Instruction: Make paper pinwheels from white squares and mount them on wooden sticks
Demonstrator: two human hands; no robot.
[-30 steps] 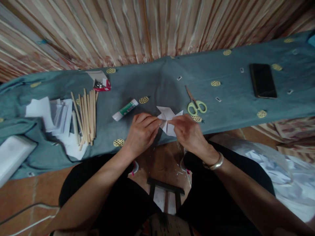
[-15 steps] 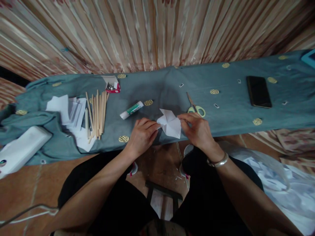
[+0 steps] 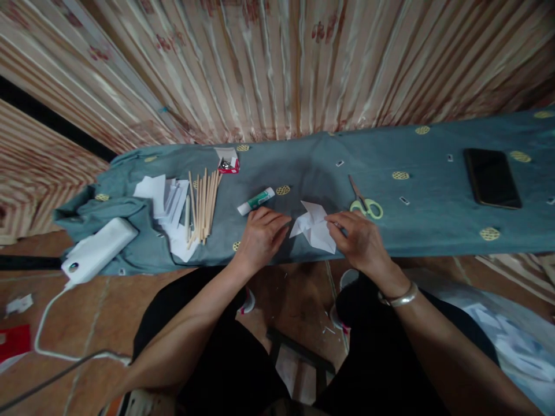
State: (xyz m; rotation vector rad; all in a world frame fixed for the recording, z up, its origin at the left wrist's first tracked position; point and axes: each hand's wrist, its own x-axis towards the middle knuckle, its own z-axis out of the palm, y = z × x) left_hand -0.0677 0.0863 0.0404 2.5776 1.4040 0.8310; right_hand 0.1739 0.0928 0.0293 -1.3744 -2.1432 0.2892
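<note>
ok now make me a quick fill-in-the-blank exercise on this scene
The hand pinching the folded white paper, silver bracelet at its wrist, is the ____ one.
The glue stick lies to the ____ of the scissors.
The open box near the wooden sticks is white and ____.

Missing words: right; left; red.

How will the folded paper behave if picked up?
The folded paper is probably light, being just thin-looking sheet. Its pointed flaps stick out, so they may bend or crease easily. It could twist if lifted, since the right hand seems to pinch it at one side.
</note>
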